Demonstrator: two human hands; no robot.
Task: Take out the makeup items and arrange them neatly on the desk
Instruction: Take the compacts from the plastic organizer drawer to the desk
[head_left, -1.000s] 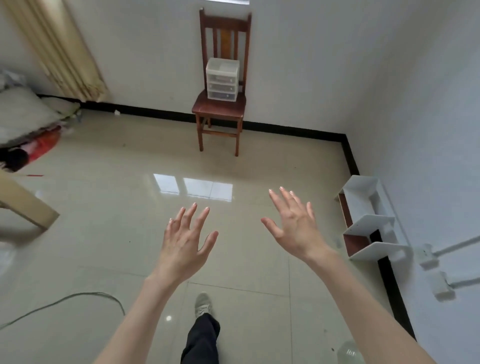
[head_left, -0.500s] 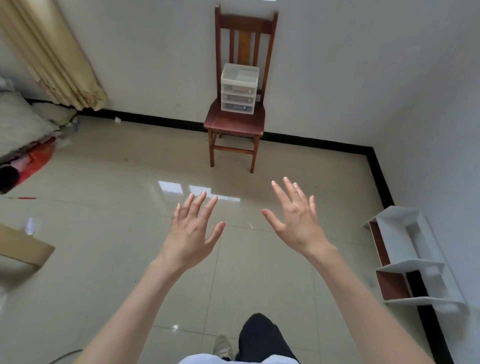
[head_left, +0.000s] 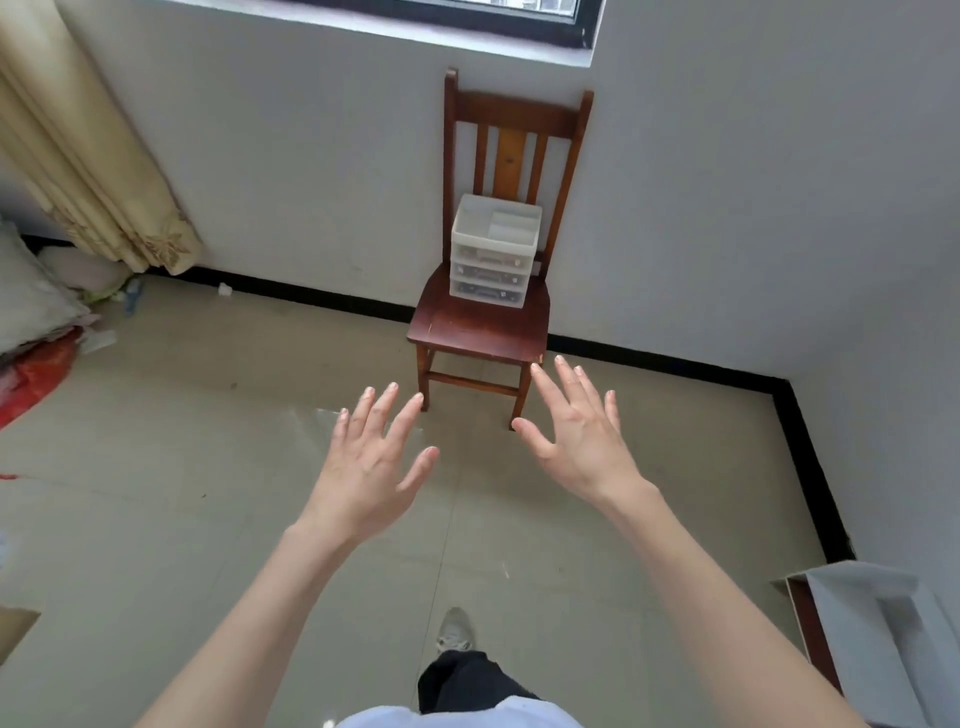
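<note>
Clear plastic three-drawer organiser (head_left: 494, 250) on brown wooden chair (head_left: 480, 322) | ahead, well apart | right hand (head_left: 587, 439) nearer | left hand (head_left: 371, 462) | fingers spread, empty

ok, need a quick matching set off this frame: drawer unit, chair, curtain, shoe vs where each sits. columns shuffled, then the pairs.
Things:
1. drawer unit
2. chair
3. curtain
4. shoe

Places:
A. upper left, hanging by the wall
B. on the chair seat
C. bottom centre, on the floor
D. against the wall under the window

Pairs: 1-B, 2-D, 3-A, 4-C
</note>
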